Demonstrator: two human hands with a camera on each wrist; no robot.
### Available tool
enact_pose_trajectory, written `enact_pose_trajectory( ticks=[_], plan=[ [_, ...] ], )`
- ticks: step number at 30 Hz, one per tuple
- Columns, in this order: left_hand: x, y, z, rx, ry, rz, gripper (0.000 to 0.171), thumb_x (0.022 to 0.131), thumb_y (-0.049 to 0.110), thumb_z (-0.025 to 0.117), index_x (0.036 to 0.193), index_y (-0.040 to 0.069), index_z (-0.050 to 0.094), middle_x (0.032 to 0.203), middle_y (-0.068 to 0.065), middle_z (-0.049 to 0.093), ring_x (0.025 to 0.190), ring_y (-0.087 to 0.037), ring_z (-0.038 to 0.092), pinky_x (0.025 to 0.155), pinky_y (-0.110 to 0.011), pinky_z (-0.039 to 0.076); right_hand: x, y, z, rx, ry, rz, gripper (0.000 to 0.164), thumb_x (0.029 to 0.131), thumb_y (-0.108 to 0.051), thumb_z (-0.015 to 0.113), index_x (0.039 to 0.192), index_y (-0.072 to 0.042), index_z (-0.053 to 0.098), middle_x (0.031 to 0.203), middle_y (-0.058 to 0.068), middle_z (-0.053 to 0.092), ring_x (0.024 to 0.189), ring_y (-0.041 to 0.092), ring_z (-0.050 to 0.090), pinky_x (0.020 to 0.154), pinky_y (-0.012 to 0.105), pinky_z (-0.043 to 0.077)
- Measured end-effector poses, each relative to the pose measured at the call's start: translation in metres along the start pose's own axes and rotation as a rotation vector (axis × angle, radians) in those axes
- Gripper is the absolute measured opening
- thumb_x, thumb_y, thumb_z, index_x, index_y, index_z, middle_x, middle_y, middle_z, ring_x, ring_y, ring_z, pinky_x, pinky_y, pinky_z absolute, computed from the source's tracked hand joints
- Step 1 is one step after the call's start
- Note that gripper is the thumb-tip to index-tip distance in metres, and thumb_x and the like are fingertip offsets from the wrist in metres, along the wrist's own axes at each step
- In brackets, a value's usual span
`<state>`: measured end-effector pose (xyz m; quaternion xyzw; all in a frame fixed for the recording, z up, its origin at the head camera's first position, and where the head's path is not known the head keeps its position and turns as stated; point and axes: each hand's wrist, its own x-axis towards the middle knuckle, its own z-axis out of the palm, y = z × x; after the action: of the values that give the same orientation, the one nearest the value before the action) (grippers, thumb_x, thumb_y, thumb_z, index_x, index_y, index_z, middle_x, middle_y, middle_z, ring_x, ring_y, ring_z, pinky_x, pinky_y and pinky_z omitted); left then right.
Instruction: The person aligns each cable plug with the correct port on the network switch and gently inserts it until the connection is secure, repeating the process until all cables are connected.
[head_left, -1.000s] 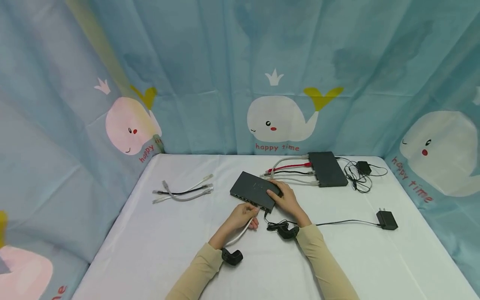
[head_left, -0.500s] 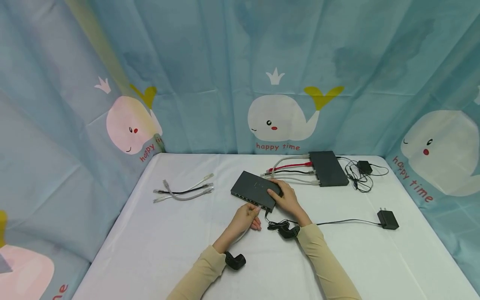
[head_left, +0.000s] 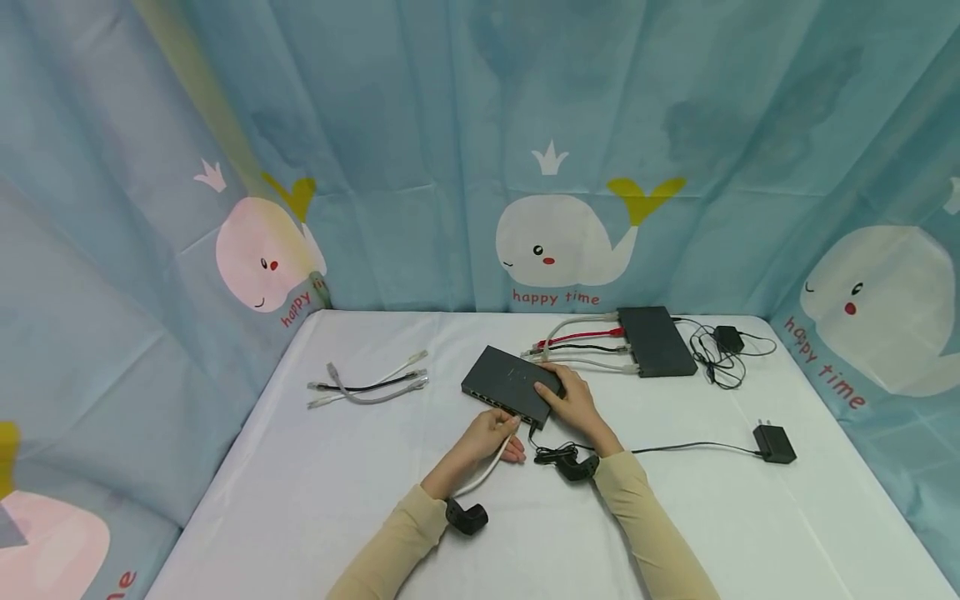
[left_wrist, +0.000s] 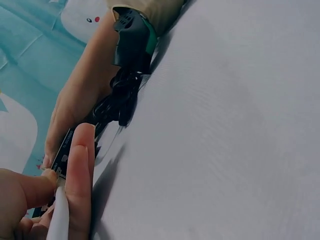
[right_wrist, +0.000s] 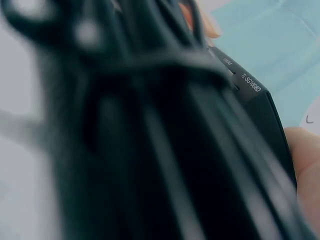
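A black network switch (head_left: 506,379) lies at an angle mid-table, its row of ports facing the person. My right hand (head_left: 576,404) grips its right end, thumb on top. At the port edge, my left hand (head_left: 483,437) pinches the plug end of a white network cable (head_left: 480,479), whose tail runs back under the wrist. In the left wrist view the white cable (left_wrist: 59,215) comes out between thumb and fingers at the ports; how deep the plug sits is hidden. A blurred tied black cord (right_wrist: 150,130) covers much of the right wrist view.
Several loose network cables (head_left: 367,386) lie to the left. A second black switch (head_left: 657,342) with several cables plugged in stands at the back right, beside its coiled cord and adapter (head_left: 727,339). The front switch's cord (head_left: 555,454) leads right to another power adapter (head_left: 774,443).
My left hand has shifted slightly right along the port edge, and its cable shows again after being mostly hidden half a second ago. The right hand and switch stay almost in place.
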<state>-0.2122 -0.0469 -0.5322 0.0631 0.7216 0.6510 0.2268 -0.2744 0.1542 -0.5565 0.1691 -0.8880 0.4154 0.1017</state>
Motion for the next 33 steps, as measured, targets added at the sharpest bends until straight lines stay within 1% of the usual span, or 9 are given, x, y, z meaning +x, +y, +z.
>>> enact_pose_trajectory(
  ticks=[6, 11, 16, 18, 19, 21, 23, 29, 33],
  plan=[
    [-0.002, 0.005, -0.001, -0.022, -0.005, -0.021, 0.029, 0.099, 0.018, 0.046, 0.106, -0.011, 0.046, 0.078, -0.031, 0.065, 0.06, -0.03, 0.068, 0.056, -0.032, 0.056, 0.0, -0.001, -0.001, 0.002, -0.007, -0.011, 0.047, 0.091, -0.033, 0.059, 0.132, -0.011, 0.051, 0.13, 0.013, 0.053, 0.118, 0.034, 0.047, 0.097, 0.057, 0.031],
    [-0.007, 0.013, 0.003, -0.021, 0.006, -0.005, 0.026, 0.099, 0.013, 0.045, 0.105, -0.013, 0.045, 0.08, -0.033, 0.064, 0.065, -0.034, 0.068, 0.059, -0.034, 0.056, -0.002, -0.004, -0.003, 0.019, -0.014, -0.011, 0.047, 0.091, -0.032, 0.059, 0.132, -0.01, 0.051, 0.129, 0.014, 0.053, 0.118, 0.033, 0.048, 0.096, 0.056, 0.031],
    [0.001, 0.001, 0.005, -0.008, 0.06, 0.024, 0.027, 0.098, 0.016, 0.048, 0.102, -0.01, 0.048, 0.074, -0.025, 0.066, 0.061, -0.028, 0.068, 0.056, -0.032, 0.056, -0.002, -0.004, -0.003, 0.025, -0.022, 0.005, 0.046, 0.091, -0.032, 0.059, 0.132, -0.012, 0.05, 0.129, 0.013, 0.053, 0.119, 0.032, 0.047, 0.098, 0.056, 0.03],
    [0.005, -0.003, 0.005, -0.011, 0.068, 0.029, 0.028, 0.098, 0.018, 0.049, 0.102, -0.009, 0.049, 0.074, -0.022, 0.067, 0.061, -0.026, 0.068, 0.057, -0.03, 0.056, -0.001, -0.004, -0.004, 0.022, -0.019, 0.008, 0.046, 0.091, -0.032, 0.059, 0.132, -0.012, 0.051, 0.129, 0.012, 0.053, 0.119, 0.032, 0.047, 0.099, 0.056, 0.029],
    [0.005, -0.003, 0.005, -0.012, 0.07, 0.024, 0.028, 0.097, 0.019, 0.049, 0.103, -0.008, 0.049, 0.074, -0.02, 0.067, 0.061, -0.025, 0.068, 0.057, -0.03, 0.055, -0.001, -0.004, -0.003, 0.024, -0.02, 0.008, 0.046, 0.091, -0.033, 0.058, 0.132, -0.012, 0.051, 0.129, 0.012, 0.053, 0.119, 0.032, 0.047, 0.099, 0.056, 0.029],
    [0.004, -0.003, 0.003, -0.014, 0.062, 0.022, 0.028, 0.097, 0.019, 0.049, 0.103, -0.009, 0.049, 0.074, -0.02, 0.067, 0.061, -0.025, 0.068, 0.057, -0.03, 0.056, -0.001, -0.004, -0.002, 0.032, -0.021, 0.006, 0.047, 0.091, -0.033, 0.058, 0.132, -0.011, 0.051, 0.129, 0.013, 0.052, 0.12, 0.033, 0.047, 0.099, 0.057, 0.029],
    [0.004, -0.002, 0.002, -0.014, 0.038, 0.019, 0.028, 0.098, 0.02, 0.049, 0.104, -0.008, 0.049, 0.074, -0.02, 0.067, 0.061, -0.024, 0.068, 0.058, -0.029, 0.056, -0.001, -0.004, -0.002, 0.035, -0.021, 0.012, 0.048, 0.091, -0.034, 0.058, 0.132, -0.01, 0.051, 0.129, 0.013, 0.053, 0.119, 0.034, 0.047, 0.1, 0.057, 0.029],
    [0.003, -0.001, -0.001, 0.026, -0.023, 0.024, 0.03, 0.099, 0.022, 0.047, 0.106, -0.007, 0.048, 0.075, -0.022, 0.068, 0.062, -0.025, 0.069, 0.059, -0.03, 0.056, -0.001, -0.001, -0.001, 0.016, -0.01, 0.025, 0.047, 0.091, -0.034, 0.058, 0.132, -0.012, 0.051, 0.128, 0.013, 0.053, 0.118, 0.033, 0.048, 0.099, 0.055, 0.031],
    [0.002, 0.0, -0.003, 0.063, -0.031, 0.021, 0.03, 0.098, 0.023, 0.047, 0.108, -0.006, 0.049, 0.074, -0.021, 0.068, 0.061, -0.025, 0.069, 0.057, -0.03, 0.056, -0.002, 0.0, -0.002, 0.02, -0.018, 0.012, 0.048, 0.091, -0.035, 0.058, 0.133, -0.012, 0.05, 0.129, 0.013, 0.053, 0.118, 0.033, 0.048, 0.097, 0.055, 0.032]
  ],
)
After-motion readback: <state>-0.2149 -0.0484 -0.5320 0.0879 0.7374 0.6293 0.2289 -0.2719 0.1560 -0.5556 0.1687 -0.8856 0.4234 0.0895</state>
